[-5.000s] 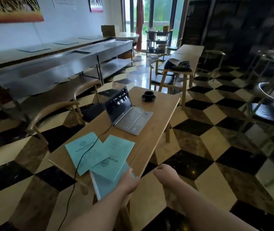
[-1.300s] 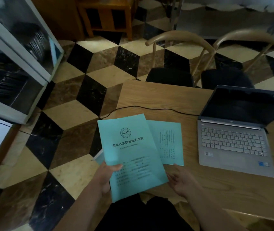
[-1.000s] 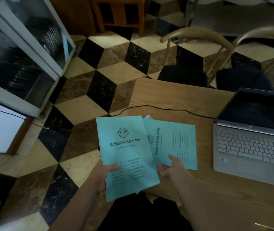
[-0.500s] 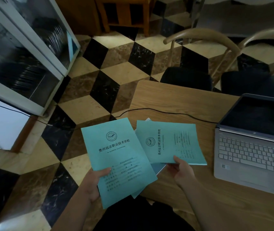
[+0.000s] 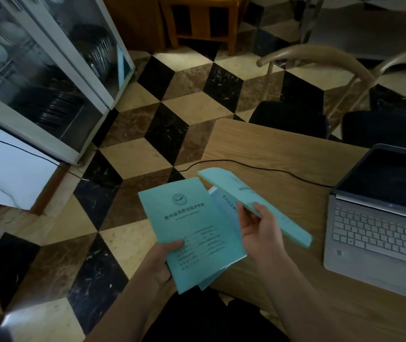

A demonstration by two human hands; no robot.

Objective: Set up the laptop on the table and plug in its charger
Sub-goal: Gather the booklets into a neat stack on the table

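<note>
An open silver laptop [image 5: 379, 233] with a dark screen sits at the right on the wooden table [image 5: 266, 149]. A black charger cable [image 5: 258, 167] runs from its left side across the table and off the left edge to the floor. My left hand [image 5: 162, 260] holds a teal booklet [image 5: 192, 233] by its lower left edge, over the table's near corner. My right hand [image 5: 258, 225] grips a second teal booklet [image 5: 253, 201], lifted off the table and tilted almost edge-on. Another teal booklet lies beneath, mostly hidden.
Two curved-back wooden chairs [image 5: 320, 77] with dark seats stand behind the table. A glass-fronted cabinet [image 5: 49, 70] with stacked dishes stands at the left, a white unit [image 5: 7, 174] below it. A wooden stool [image 5: 202, 18] is at the top. The floor is checkered.
My right hand has lifted the second booklet off the table and tilted it steeply. My left hand has brought its booklet closer to the right one.
</note>
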